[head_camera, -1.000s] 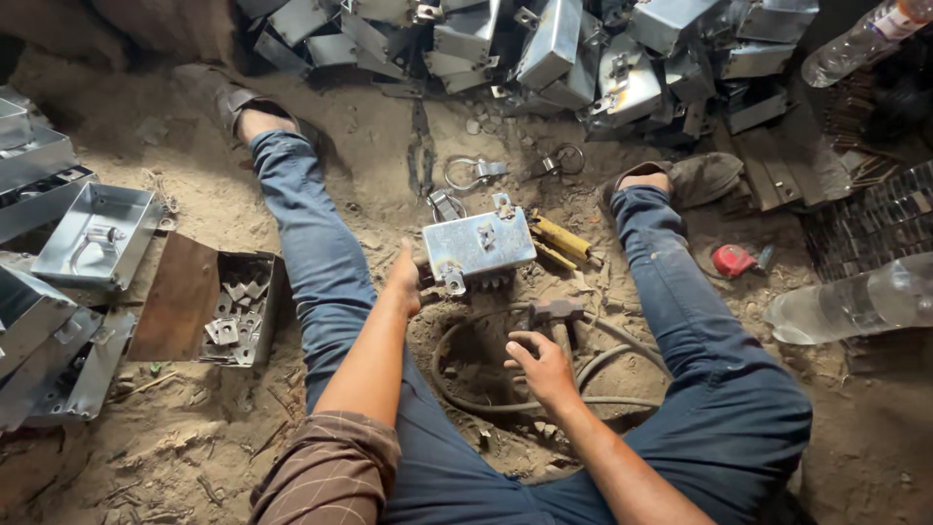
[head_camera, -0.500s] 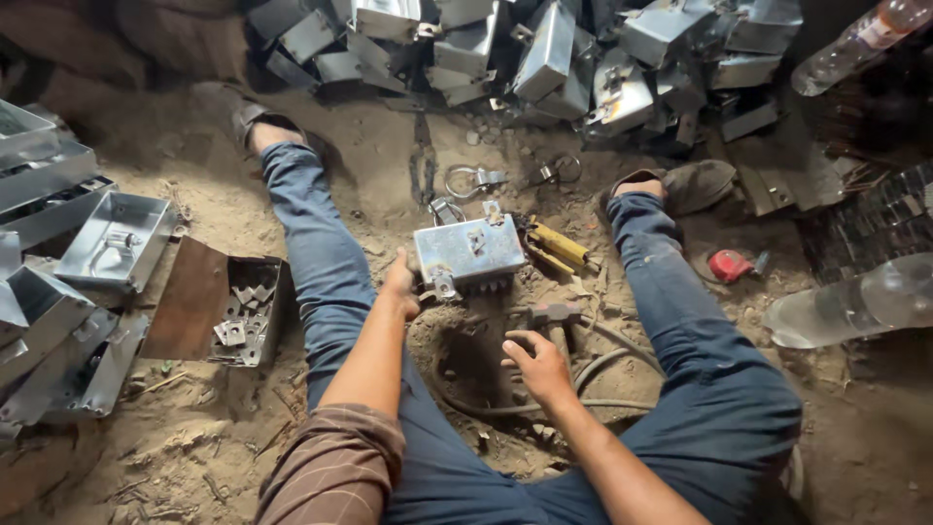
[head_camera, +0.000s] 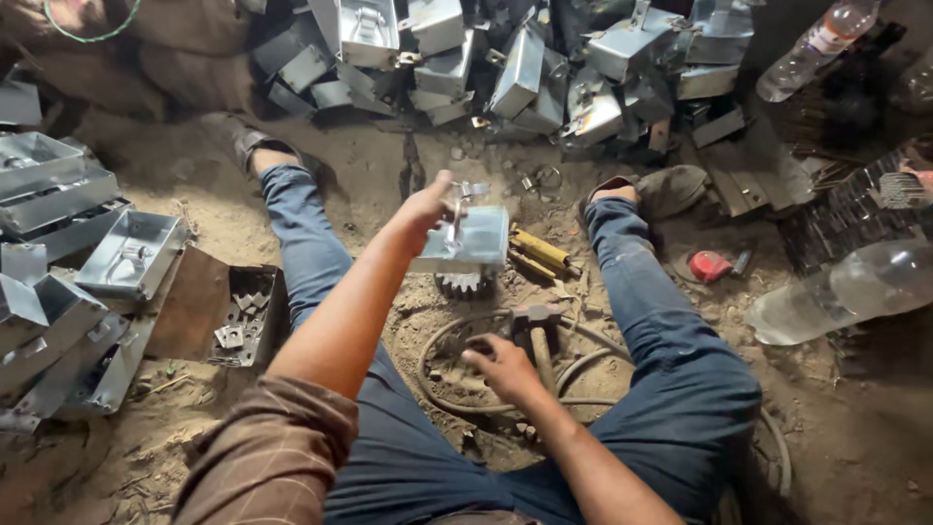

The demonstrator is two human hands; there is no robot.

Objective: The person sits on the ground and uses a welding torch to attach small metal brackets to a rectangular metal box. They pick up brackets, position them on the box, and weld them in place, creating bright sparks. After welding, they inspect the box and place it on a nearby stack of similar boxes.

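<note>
1. Sitting on the dirt floor [head_camera: 389,165], legs spread; right hand [head_camera: 505,367] rests low between the knees, fingers curled loosely at a hammer [head_camera: 533,331] handle. Whether it truly grips it, cannot tell.
2. Ring of metal hoops [head_camera: 437,340] lies on the ground around that hand.
3. Left hand [head_camera: 428,206] raised, arm stretched forward, fingers pinched on the edge of a galvanised metal box [head_camera: 466,241] held clear of the ground, above a toothed gear-like block [head_camera: 465,284].
4. Box orientation: long axis runs roughly left–right across the view, tilted, its broad face towards the camera; a small bracket sticks up at its top edge.
5. Yellow-handled tool [head_camera: 539,253] lies just right of the box.
6. Progress, judged: a large heap of similar boxes [head_camera: 505,58] lies beyond the feet, more stacked at left [head_camera: 68,185]; this one looks between stages, neither set down nor struck.
7. Tray of small stamped parts [head_camera: 238,326] sits by the left thigh.
</note>
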